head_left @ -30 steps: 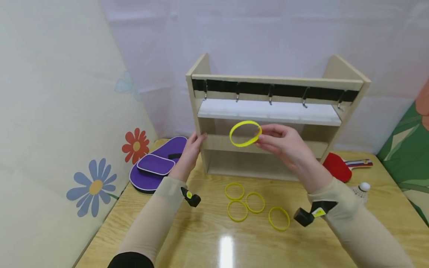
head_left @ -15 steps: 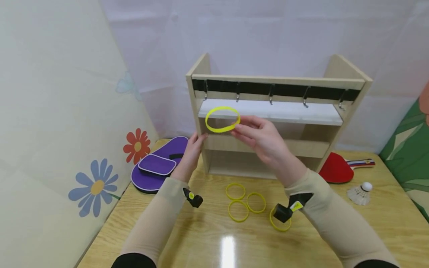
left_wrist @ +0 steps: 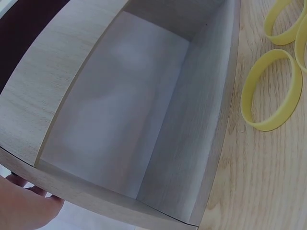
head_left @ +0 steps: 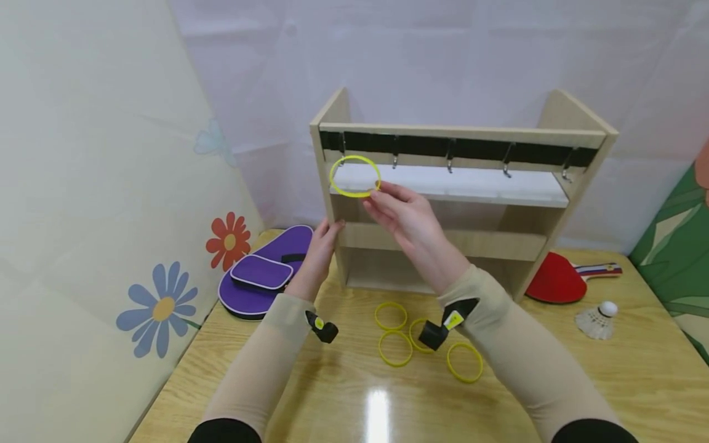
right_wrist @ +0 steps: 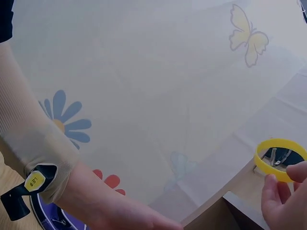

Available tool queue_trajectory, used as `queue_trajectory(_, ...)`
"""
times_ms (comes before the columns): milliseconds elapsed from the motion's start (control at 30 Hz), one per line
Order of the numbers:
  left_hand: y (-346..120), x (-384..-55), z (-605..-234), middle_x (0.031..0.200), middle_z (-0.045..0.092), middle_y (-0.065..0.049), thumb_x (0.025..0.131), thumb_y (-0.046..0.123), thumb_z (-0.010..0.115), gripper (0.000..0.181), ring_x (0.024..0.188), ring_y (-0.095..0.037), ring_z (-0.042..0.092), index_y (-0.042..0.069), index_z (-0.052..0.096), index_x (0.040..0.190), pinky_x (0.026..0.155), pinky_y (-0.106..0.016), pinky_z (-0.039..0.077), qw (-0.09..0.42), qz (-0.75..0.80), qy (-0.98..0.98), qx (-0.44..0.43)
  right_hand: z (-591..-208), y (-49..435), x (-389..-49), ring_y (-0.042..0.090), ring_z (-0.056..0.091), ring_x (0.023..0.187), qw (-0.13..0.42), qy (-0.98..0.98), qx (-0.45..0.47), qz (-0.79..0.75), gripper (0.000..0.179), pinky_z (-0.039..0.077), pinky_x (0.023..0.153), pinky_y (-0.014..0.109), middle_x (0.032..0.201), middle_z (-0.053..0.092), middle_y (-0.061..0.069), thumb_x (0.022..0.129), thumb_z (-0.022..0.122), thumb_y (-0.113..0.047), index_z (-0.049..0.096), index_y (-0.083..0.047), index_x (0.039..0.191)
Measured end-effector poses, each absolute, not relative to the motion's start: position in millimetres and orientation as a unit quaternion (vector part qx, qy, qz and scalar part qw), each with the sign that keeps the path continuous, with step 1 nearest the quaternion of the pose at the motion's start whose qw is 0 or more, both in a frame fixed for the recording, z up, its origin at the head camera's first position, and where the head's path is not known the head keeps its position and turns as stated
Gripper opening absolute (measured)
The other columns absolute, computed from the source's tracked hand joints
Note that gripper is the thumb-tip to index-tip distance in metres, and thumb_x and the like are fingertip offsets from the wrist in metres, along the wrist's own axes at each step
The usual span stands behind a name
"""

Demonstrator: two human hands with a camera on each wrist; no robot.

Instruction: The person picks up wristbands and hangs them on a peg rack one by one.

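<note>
My right hand pinches a yellow wristband between thumb and fingers, in front of the wooden rack. In the head view the band's top overlaps the tip of the leftmost metal hook. Through the band in the right wrist view, metal hooks show; whether it touches one I cannot tell. My left hand grips the rack's left side panel, thumb in front; its fingers reach behind the panel edge in the left wrist view. Several more wristbands lie on the table before the rack.
Left of the rack lies a purple paddle case. A red table tennis bat and a shuttlecock lie on the right of the wooden table. Further hooks line the black strip. A white shelf sits below them.
My right hand has carried the wristband left and up, from the rack's middle to the leftmost hook. My left hand stays on the side panel.
</note>
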State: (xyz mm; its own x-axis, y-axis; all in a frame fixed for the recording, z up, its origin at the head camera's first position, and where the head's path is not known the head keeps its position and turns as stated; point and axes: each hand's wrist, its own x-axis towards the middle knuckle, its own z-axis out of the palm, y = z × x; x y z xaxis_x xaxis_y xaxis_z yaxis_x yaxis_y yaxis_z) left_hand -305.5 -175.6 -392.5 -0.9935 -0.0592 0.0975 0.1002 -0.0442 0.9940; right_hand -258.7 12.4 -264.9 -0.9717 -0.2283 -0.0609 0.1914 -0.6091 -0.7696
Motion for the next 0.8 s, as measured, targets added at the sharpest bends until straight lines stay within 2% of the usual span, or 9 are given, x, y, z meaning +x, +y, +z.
queue_trajectory(67, -175, -305, -392, 0.118, 0.062, -0.006, 0.101, 0.024, 0.048, 0.047, 0.097, -0.009, 0.058, 0.014, 0.046, 0.147, 0.093, -0.033, 0.044, 0.056, -0.722, -0.689, -0.014, -266, 9, -262, 0.017, 0.069, 0.079, 0.111, 0.417, -0.014, -0.902, 0.038, 0.058, 0.076, 0.023, 0.091, 0.066, 0.010, 0.093, 0.056, 0.011, 0.050, 0.011, 0.130)
queue_trajectory(267, -174, -303, -390, 0.126, 0.059, -0.014, 0.100, 0.024, 0.048, 0.049, 0.099, -0.010, 0.057, 0.014, 0.045, 0.148, 0.094, -0.034, 0.044, 0.056, -0.724, -0.688, -0.010, -268, 2, -267, 0.017, 0.069, 0.074, 0.096, 0.409, 0.001, -0.908, 0.017, 0.058, 0.072, 0.023, 0.087, 0.067, 0.011, 0.091, 0.058, 0.012, 0.059, 0.005, 0.107)
queue_trajectory(467, -175, -303, -390, 0.130, 0.057, -0.017, 0.100, 0.024, 0.048, 0.048, 0.102, -0.012, 0.057, 0.015, 0.045, 0.147, 0.096, -0.034, 0.043, 0.053, -0.723, -0.689, -0.008, -271, -3, -269, 0.017, 0.070, 0.073, 0.091, 0.409, 0.005, -0.908, 0.017, 0.058, 0.072, 0.023, 0.092, 0.063, 0.012, 0.090, 0.057, 0.015, 0.061, -0.001, 0.095)
queue_trajectory(600, -176, -304, -391, 0.133, 0.056, -0.018, 0.101, 0.026, 0.047, 0.049, 0.105, -0.013, 0.056, 0.017, 0.044, 0.149, 0.099, -0.037, 0.041, 0.049, -0.718, -0.694, -0.009, -273, -5, -269, 0.018, 0.070, 0.076, 0.095, 0.419, 0.003, -0.903, 0.019, 0.059, 0.073, 0.025, 0.100, 0.062, 0.013, 0.090, 0.058, 0.015, 0.061, -0.001, 0.099)
queue_trajectory(800, -176, -306, -392, 0.133, 0.056, -0.018, 0.102, 0.026, 0.047, 0.048, 0.104, -0.013, 0.056, 0.018, 0.044, 0.149, 0.100, -0.037, 0.041, 0.047, -0.720, -0.692, -0.011, -276, -5, -271, 0.018, 0.070, 0.077, 0.096, 0.439, 0.007, -0.893, 0.037, 0.058, 0.075, 0.025, 0.103, 0.063, 0.013, 0.090, 0.058, 0.014, 0.055, 0.008, 0.126)
